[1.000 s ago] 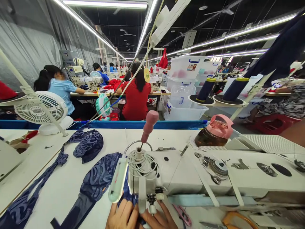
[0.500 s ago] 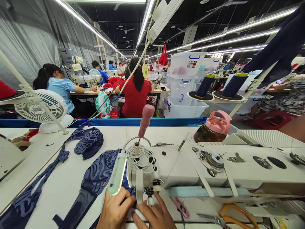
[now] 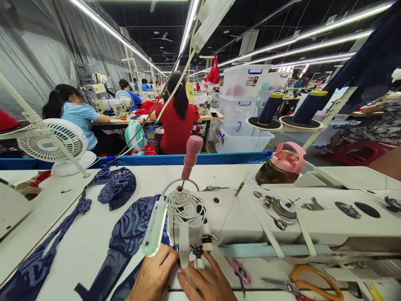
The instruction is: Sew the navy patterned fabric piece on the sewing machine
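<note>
We see both hands at the bottom edge, under the head of the sewing machine [image 3: 250, 217]. The left hand [image 3: 155, 276] lies flat on the navy fabric [image 3: 131, 230], fingers together and reaching toward the needle; its thumb is out of sight. The right hand [image 3: 208, 282] lies just beside it, fingers slightly spread, index fingertip close under the presser foot [image 3: 198, 262]; whether it pinches the cloth we cannot tell.

The fabric is a long patterned strip on the white table [image 3: 87, 234]. Its long axis runs from the needle away to the left and far side, ending in a bunched loop [image 3: 117, 188] near the fan [image 3: 52, 144]. A second strip [image 3: 34, 263] runs toward the table's near-left edge.

Left of the fabric the tabletop is bare. To the right, pink snips [image 3: 239, 271] and orange scissors [image 3: 313, 284] lie near the front edge, just beside the right hand. A pink-capped bottle [image 3: 283, 163] stands behind the machine.
</note>
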